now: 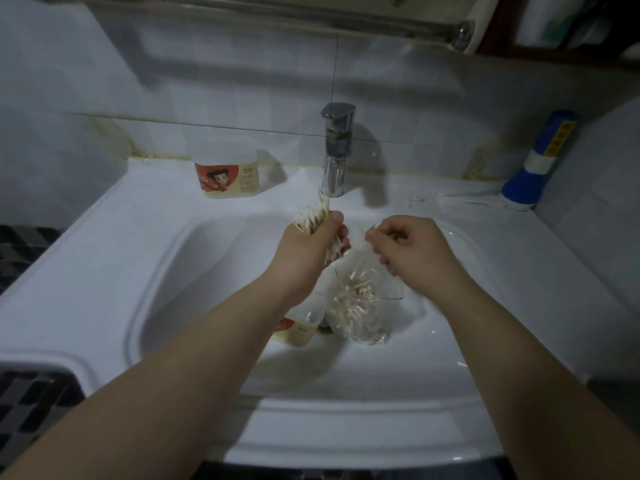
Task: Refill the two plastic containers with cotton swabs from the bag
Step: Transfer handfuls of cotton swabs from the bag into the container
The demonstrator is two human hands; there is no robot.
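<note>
Swab bundle point(313, 218) above clear bag point(367, 317)

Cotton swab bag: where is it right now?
Head view: the clear bag lies in the sink basin, just right of a labelled container, below the right hand.

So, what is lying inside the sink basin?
A clear bag of cotton swabs and a labelled plastic container. The left forearm covers most of the container; its contents are hidden.

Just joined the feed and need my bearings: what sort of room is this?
Most likely a bathroom: a white ceramic sink with a chrome tap, set against a tiled wall, with a metal rail above.
</note>
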